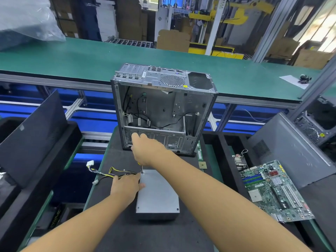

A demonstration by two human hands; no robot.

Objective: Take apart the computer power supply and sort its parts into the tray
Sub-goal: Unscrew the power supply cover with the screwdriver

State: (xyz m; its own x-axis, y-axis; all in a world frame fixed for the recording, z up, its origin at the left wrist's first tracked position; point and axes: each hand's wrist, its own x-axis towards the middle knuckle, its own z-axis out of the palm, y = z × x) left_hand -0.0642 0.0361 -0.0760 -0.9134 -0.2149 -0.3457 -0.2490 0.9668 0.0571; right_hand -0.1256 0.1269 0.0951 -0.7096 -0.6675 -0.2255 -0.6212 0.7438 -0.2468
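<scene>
Head view: power supply [158, 195] lies flat on the table [163, 233], long axis pointing away, cables [109, 172] trailing left from its far end. Left hand [125, 185] grips its left edge; right hand [145, 150] holds a screwdriver [141, 169] upright on its far corner. The open computer case [163, 110] behind holds loose wires.

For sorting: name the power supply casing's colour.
The power supply casing is silver-grey; head view.

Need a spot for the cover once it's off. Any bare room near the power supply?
The dark mat nearer than the power supply, between the forearms, is bare. So is the green belt behind the case. Crowded: cables left, motherboard right.
</scene>
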